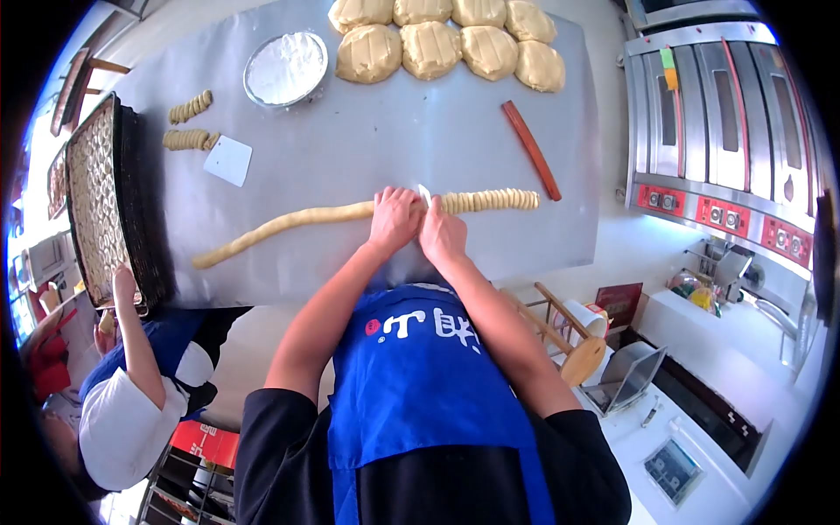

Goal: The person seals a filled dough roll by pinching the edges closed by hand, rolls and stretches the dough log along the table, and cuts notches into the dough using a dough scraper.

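A long dough rope (297, 220) lies across the metal worktable (350, 144), plain on its left part. My left hand (396, 217) curls over the rope, its fingers closed around it near the cut end. Just right of it, my right hand (444, 234) grips a dough cutter (424, 195) whose pale blade stands against the dough. Beyond the blade, a row of thin dough slices (492, 201) runs right, still lined up. The fingers partly hide the cutter and the dough beneath them.
Large dough pieces (430, 48) sit at the back, beside a bowl of flour (285, 68). A reddish stick (530, 150) lies right; a white scraper (228, 160) and sliced dough (190, 139) lie left. A co-worker's hand (124, 284) is at the filled tray (98, 192).
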`<state>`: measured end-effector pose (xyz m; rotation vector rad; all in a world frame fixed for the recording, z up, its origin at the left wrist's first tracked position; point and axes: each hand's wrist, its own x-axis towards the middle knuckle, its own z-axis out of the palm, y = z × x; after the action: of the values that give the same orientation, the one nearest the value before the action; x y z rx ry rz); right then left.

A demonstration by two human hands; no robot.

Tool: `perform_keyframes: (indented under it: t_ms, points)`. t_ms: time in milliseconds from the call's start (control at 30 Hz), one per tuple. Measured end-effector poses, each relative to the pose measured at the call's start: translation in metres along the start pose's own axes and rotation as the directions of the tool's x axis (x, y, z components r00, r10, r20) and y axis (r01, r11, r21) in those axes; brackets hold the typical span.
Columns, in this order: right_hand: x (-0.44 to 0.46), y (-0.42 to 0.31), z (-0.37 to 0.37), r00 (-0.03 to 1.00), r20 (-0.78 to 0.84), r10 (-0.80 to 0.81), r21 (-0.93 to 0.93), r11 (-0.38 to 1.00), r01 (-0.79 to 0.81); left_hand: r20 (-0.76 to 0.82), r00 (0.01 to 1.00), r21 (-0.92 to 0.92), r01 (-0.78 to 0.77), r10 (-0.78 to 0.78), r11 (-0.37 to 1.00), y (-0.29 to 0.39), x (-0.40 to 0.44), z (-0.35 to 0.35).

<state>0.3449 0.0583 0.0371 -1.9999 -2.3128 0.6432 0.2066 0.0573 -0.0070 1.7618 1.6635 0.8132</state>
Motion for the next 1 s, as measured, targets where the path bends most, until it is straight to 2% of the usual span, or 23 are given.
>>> perform_keyframes:
  t_ms: [33, 100, 167, 233, 367, 500, 567, 600, 700, 733, 800, 900, 1000]
  points:
    - [-0.003, 0.004, -0.002, 1.000, -0.005, -0.001, 0.001, 1.000, 0.001, -0.036, 0.999, -0.063, 0.005, -0.007, 0.998, -0.002, -0.003, 0.000]
    - [-0.006, 0.008, -0.011, 0.999, -0.041, -0.001, 0.101, 0.995, 0.005, -0.038, 0.999, -0.072, 0.010, -0.013, 0.997, -0.004, -0.003, -0.004]
    - [-0.011, 0.004, -0.020, 0.999, -0.048, 0.007, 0.109, 0.994, -0.002, 0.031, 0.999, 0.029, -0.039, 0.038, 0.999, -0.006, -0.006, -0.009]
    - [-0.015, -0.002, -0.027, 0.998, 0.035, -0.046, 0.086, 0.995, 0.042, 0.028, 0.999, 0.032, -0.028, 0.027, 0.999, -0.004, -0.007, -0.010]
    - [-0.001, -0.017, -0.016, 0.992, 0.122, -0.001, 0.018, 1.000, -0.001, 0.019, 0.999, 0.033, -0.029, 0.028, 0.999, -0.006, -0.006, -0.007]
    - [-0.001, -0.012, 0.001, 0.999, 0.029, 0.025, 0.006, 1.000, -0.026, 0.072, 0.997, 0.011, -0.041, 0.040, 0.999, -0.010, -0.005, -0.011]
    - [-0.004, -0.007, -0.002, 0.999, 0.003, 0.044, 0.053, 0.998, -0.045, -0.021, 0.998, -0.038, -0.061, 0.060, 0.997, -0.010, -0.006, -0.015]
    - [-0.007, -0.007, -0.006, 0.998, -0.062, 0.020, 0.092, 0.996, -0.014, -0.028, 0.998, -0.032, -0.061, 0.060, 0.998, -0.011, -0.004, -0.020]
    - [-0.019, -0.013, -0.014, 0.995, -0.095, 0.005, 0.104, 0.995, 0.005, 0.038, 0.997, 0.051, -0.068, 0.067, 0.996, -0.014, -0.008, -0.028]
    - [-0.020, -0.019, -0.019, 0.996, -0.086, 0.007, 0.104, 0.995, 0.002, 0.038, 0.997, 0.062, -0.071, 0.068, 0.996, -0.013, -0.007, -0.026]
    - [-0.012, -0.030, -0.026, 0.997, 0.069, -0.020, 0.024, 1.000, 0.018, 0.044, 0.997, 0.072, -0.073, 0.070, 0.995, -0.012, -0.007, -0.024]
    - [0.000, -0.037, -0.002, 0.996, 0.072, 0.058, -0.014, 0.998, -0.057, 0.095, 0.995, 0.087, -0.044, 0.036, 0.995, -0.016, -0.009, -0.024]
    - [0.001, -0.033, 0.009, 0.997, 0.038, 0.070, 0.003, 0.998, -0.070, 0.104, 0.994, 0.078, -0.050, 0.042, 0.996, -0.019, -0.009, -0.025]
